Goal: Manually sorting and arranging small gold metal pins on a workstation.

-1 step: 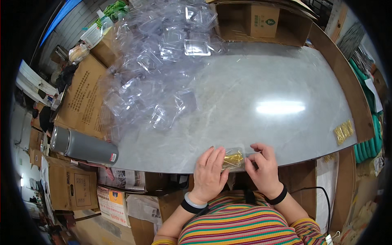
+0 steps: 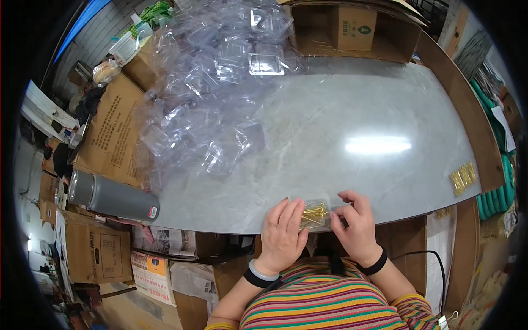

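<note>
Nearest: striped sleeves, dark band on each wrist. Left hand [image 2: 281,234] lies flat at the near edge of the desk [image 2: 352,110], fingers spread, palm down, pressing the left side of a small clear plastic case [image 2: 315,214]. Grip apart, not closed around it. Right hand [image 2: 356,224] sits at the case's right side, fingertips curled against its edge; whether it pinches the case, cannot tell. Case holds a bundle of thin gold pins, resting on the desk between both hands.

Left, off the desk: grey cylindrical flask [image 2: 113,197] lying on cardboard boxes.

Right edge of desk: small gold pile [image 2: 462,177].

Farther, left-centre: heap of empty clear plastic cases [image 2: 212,93].

Far end: open cardboard box [image 2: 352,30].
</note>
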A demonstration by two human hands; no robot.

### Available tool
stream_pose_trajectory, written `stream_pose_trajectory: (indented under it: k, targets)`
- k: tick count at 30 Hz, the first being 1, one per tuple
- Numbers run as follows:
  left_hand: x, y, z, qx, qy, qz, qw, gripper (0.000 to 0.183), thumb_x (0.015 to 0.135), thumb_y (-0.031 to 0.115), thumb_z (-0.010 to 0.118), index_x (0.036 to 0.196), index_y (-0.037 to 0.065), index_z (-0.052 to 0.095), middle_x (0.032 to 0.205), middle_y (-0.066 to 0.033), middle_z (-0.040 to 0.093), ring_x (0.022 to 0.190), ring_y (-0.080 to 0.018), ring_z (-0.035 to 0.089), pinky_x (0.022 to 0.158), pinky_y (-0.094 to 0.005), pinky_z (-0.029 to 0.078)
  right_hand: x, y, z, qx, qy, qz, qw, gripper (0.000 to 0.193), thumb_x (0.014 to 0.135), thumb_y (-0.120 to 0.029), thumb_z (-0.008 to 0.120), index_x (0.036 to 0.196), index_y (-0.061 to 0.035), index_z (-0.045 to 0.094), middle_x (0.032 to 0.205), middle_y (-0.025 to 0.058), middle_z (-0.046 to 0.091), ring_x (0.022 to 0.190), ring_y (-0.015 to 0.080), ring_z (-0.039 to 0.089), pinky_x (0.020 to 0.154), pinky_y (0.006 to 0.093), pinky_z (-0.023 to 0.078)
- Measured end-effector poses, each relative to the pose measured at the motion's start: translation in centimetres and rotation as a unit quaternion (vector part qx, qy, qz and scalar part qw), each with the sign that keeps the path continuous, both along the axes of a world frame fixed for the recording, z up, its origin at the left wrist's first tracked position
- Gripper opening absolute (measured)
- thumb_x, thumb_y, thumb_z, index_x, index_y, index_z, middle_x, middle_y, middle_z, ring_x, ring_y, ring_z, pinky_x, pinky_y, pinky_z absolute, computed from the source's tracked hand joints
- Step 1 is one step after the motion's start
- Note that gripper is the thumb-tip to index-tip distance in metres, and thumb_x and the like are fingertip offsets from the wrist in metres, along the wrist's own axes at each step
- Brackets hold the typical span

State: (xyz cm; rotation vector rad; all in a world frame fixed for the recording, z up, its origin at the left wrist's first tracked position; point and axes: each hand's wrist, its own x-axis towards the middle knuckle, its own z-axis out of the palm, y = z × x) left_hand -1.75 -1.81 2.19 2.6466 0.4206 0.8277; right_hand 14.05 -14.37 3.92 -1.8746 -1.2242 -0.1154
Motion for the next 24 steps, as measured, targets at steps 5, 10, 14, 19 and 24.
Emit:
stream_pose_trajectory:
  k: [5, 10, 14, 19, 24]
  targets:
    - [0.0, 0.0, -0.2, 0.025, 0.011, 0.004, 1.0, 0.059, 0.092, 0.019, 0.063, 0.144, -0.002, 0.046, 0.142, -0.0172, 0.05, 0.132, -0.0384, 0.045, 0.109, -0.0494, 0.039, -0.1, 0.7, 0.8, -0.013, -0.061, 0.051, 0.997, 0.015, 0.079, -0.005, 0.076, 0.09, -0.0041, 0.066, 0.117, 0.0132, 0.065, 0.102, 0.034, 0.061, 0.09, 0.0443, 0.048]
    - [-0.1, 0.2, -0.5, 0.012, 0.006, 0.014, 1.0, 0.062, 0.093, 0.019, 0.064, 0.146, -0.004, 0.042, 0.142, -0.0182, 0.053, 0.131, -0.0382, 0.049, 0.109, -0.0497, 0.039, -0.5, 0.2, 0.2, -0.004, 0.052, 0.025, 0.998, 0.022, 0.084, -0.008, 0.074, 0.105, -0.0048, 0.067, 0.113, 0.0115, 0.066, 0.109, 0.0347, 0.06, 0.096, 0.047, 0.046]
    - [0.0, 0.3, -1.1, -0.052, -0.08, -0.004, 0.995, 0.081, 0.091, 0.017, 0.071, 0.153, -0.006, 0.024, 0.143, -0.023, 0.055, 0.126, -0.0416, 0.057, 0.104, -0.0491, 0.045, -1.0, 0.2, 0.3, -0.006, -0.051, 0.082, 0.995, 0.035, 0.083, -0.011, 0.076, 0.116, -0.0044, 0.065, 0.111, 0.0121, 0.065, 0.114, 0.036, 0.059, 0.098, 0.0502, 0.044]
    - [0.0, 0.0, -1.4, -0.095, -0.106, 0.007, 0.99, 0.098, 0.084, 0.014, 0.08, 0.156, -0.006, 0.015, 0.143, -0.0286, 0.054, 0.124, -0.0426, 0.06, 0.101, -0.0475, 0.051, -2.0, 1.1, 0.7, 0.017, -0.026, 0.042, 0.999, 0.041, 0.078, -0.016, 0.08, 0.114, -0.0058, 0.065, 0.117, 0.0125, 0.061, 0.12, 0.038, 0.055, 0.101, 0.0508, 0.043]
    - [0.2, 0.0, -1.7, -0.134, -0.159, -0.003, 0.978, 0.105, 0.082, 0.013, 0.081, 0.157, -0.004, 0.01, 0.15, -0.0336, 0.042, 0.126, -0.0455, 0.058, 0.102, -0.0463, 0.051, -2.8, 3.2, 2.1, -0.018, -0.062, 0.071, 0.995, 0.033, 0.074, -0.021, 0.082, 0.1, -0.0077, 0.067, 0.12, 0.012, 0.059, 0.124, 0.0377, 0.051, 0.104, 0.0522, 0.039]
